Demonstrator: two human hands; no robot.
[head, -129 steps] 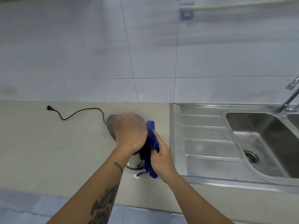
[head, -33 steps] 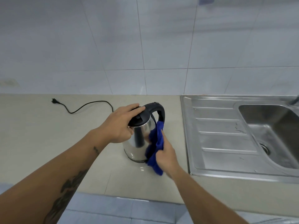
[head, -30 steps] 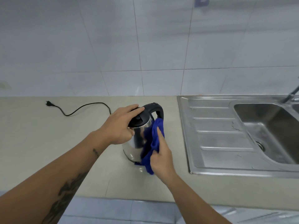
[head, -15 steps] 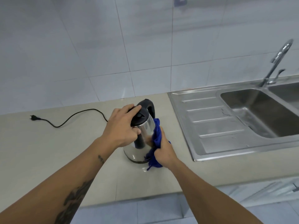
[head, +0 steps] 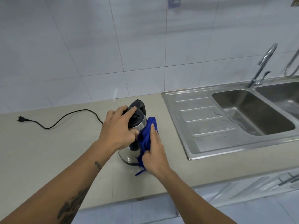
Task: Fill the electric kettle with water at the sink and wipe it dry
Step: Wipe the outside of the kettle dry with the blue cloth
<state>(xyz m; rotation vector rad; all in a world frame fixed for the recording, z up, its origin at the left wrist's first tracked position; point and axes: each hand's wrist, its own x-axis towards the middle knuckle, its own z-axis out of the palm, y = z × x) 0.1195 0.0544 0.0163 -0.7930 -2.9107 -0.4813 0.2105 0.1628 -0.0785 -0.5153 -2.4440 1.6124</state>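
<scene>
1. Left hand — fingers curled over the lid of the kettle, gripping it.
2. Right hand — fingers pressed together, holding the blue cloth against the kettle's side.
3. Kettle stands upright on the bench, between both hands.

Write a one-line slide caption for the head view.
Left hand steadies the steel kettle on the counter while the right hand wipes it with a blue cloth.
</scene>
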